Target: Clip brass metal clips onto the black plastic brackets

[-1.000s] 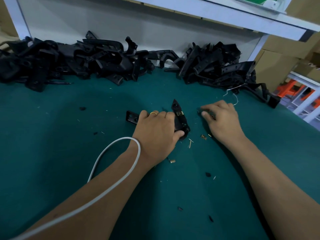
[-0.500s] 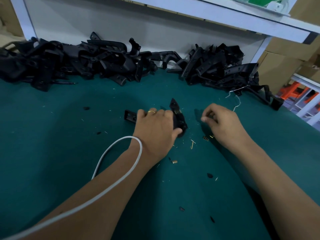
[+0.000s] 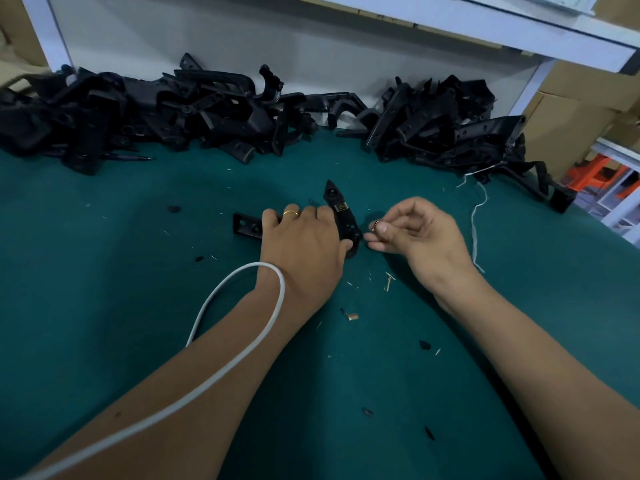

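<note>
Head view looks down on a green table (image 3: 104, 306) where the left hand (image 3: 304, 244) lies palm down over a black plastic bracket (image 3: 343, 216), fingers curled on it and thumb against its rounded near end, pinning it to the surface. One end of the bracket pokes out left of the hand and a pointed end rises beyond the fingers; a brass clip (image 3: 342, 207) already sits on that upper arm. Just beside the bracket's near end, the right hand (image 3: 419, 233) hovers with thumb and forefinger pinching a small brass metal clip (image 3: 375, 224) (its exact shape is too small to tell), the other fingers loosely curled. Another loose clip (image 3: 352, 317) lies on the table nearer the person, among scattered shavings. Two heaps of black brackets (image 3: 156, 112) (image 3: 443, 126) are piled along the back wall. A white cable (image 3: 239, 362) drapes over the left forearm.
</note>
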{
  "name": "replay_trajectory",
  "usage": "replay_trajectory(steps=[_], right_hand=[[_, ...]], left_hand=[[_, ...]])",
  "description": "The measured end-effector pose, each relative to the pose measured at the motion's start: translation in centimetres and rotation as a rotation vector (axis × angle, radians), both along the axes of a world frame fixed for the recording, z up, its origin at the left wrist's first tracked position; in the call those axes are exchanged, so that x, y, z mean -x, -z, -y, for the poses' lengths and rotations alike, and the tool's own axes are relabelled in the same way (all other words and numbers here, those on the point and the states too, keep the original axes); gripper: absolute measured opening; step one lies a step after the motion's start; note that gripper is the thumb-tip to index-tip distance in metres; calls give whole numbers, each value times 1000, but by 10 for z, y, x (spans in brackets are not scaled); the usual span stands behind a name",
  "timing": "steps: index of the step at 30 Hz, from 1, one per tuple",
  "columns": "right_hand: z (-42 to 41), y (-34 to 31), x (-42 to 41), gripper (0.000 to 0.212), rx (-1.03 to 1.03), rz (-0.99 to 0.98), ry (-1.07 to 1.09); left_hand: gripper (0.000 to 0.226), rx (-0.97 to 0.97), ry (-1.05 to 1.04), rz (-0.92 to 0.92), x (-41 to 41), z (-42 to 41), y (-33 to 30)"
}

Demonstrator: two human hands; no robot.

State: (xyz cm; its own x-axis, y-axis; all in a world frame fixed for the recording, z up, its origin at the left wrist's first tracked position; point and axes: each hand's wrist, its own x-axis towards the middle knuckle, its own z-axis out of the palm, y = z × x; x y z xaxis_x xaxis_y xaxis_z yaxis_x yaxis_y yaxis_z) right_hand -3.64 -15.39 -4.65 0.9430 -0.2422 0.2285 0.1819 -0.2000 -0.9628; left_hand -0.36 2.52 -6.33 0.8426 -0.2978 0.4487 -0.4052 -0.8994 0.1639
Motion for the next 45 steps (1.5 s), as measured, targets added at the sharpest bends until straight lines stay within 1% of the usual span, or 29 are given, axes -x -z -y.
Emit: replay_trajectory(steps=[2,5,8,10,15,20,24,26,30,36,45], right_hand=[[3,-2,0,11,9,43,17],[5,-3,1,17,-11,92,-33],[4,-3,1,13,-96,104,-62],[5,-3,0,11,-102,96,-49],[8,0,-3,7,-13,77,-13],[10,4,-2,16,140,33,-25],[10,6,-5,12,129,5,-64],[11,5,-6,8,153,2,-89],[13,4,-5,11,281,-17,-92],[12,0,1,17,576,17,-60],[6,-1,4,15,691,53,11]], left_hand=[[42,0,-1,2,0,0,0],[42,2,-6,4,0,0,0],[42,11,-2,7,0,0,0],[42,22,5,4,-1,0,0],[41,22,11,12,-1,0,1],[42,36,27,2,-1,0,1],[43,29,100,21,1,2,3],[43,30,105,21,2,2,3],[42,32,107,32,1,1,3],[43,31,105,39,1,2,4],[43,31,105,43,1,2,4]])
